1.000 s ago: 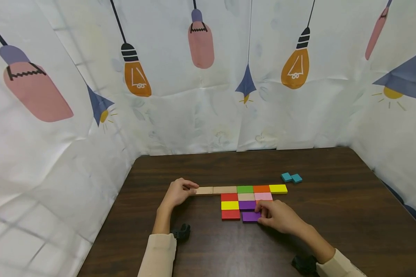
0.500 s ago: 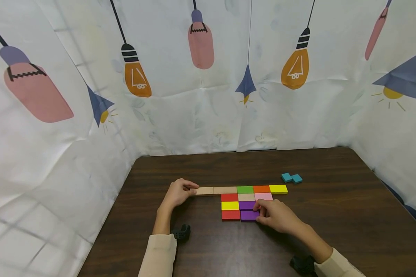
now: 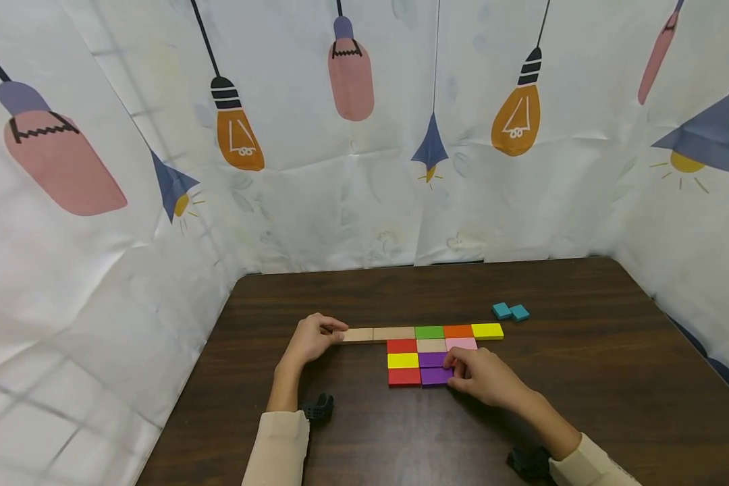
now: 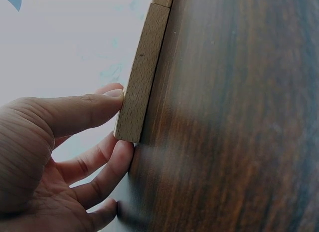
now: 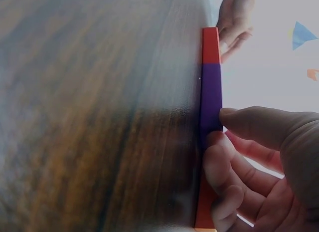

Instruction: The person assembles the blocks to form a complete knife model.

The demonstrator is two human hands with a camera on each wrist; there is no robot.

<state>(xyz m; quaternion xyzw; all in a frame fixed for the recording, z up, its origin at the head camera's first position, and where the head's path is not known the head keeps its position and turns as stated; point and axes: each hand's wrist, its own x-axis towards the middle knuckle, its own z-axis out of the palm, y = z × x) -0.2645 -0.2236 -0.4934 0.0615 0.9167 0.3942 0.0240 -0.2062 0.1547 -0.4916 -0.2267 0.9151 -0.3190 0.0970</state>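
Observation:
My left hand (image 3: 312, 337) holds the left end of a plain wooden block (image 3: 358, 335), thumb (image 4: 112, 100) at its upper edge and fingers around its end. That block starts a straight row running right through another wooden block (image 3: 393, 333), a green block (image 3: 429, 332), an orange block (image 3: 458, 331) and a yellow block (image 3: 488, 331). Below the row, my right hand (image 3: 489, 378) pinches the right end of the front purple block (image 3: 435, 376), which lies flat against a red block (image 3: 404, 377). An orange-red block (image 5: 205, 204) is partly hidden behind the right hand's fingers.
Between the row and the front blocks lie a red block (image 3: 402, 346), a yellow block (image 3: 403, 361), a wooden block (image 3: 431, 345), a pink block (image 3: 461, 344) and a second purple block (image 3: 431, 360). Two teal blocks (image 3: 510, 312) lie apart, back right on the dark table (image 3: 364, 439).
The right hand has moved slightly left, sliding the front purple block up against the red block and the purple block behind it. The left hand has stayed in place.

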